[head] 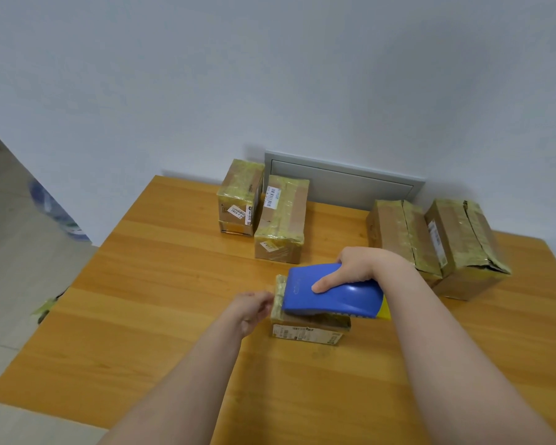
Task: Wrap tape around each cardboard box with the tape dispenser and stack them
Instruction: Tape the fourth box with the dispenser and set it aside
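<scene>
A small flat cardboard box (305,330) lies in the middle of the wooden table (161,284), partly wrapped in yellowish tape. My right hand (353,268) grips a blue tape dispenser (331,293) that rests on top of this box, thumb lying across the blue shell. My left hand (254,308) is at the box's left end, fingers curled beside the taped edge; whether it pinches the tape is unclear.
Two taped boxes (281,220) stand side by side at the back centre. Two larger taped boxes (456,245) sit at the back right. A grey wall panel (350,184) is behind them. The floor drops off left of the table.
</scene>
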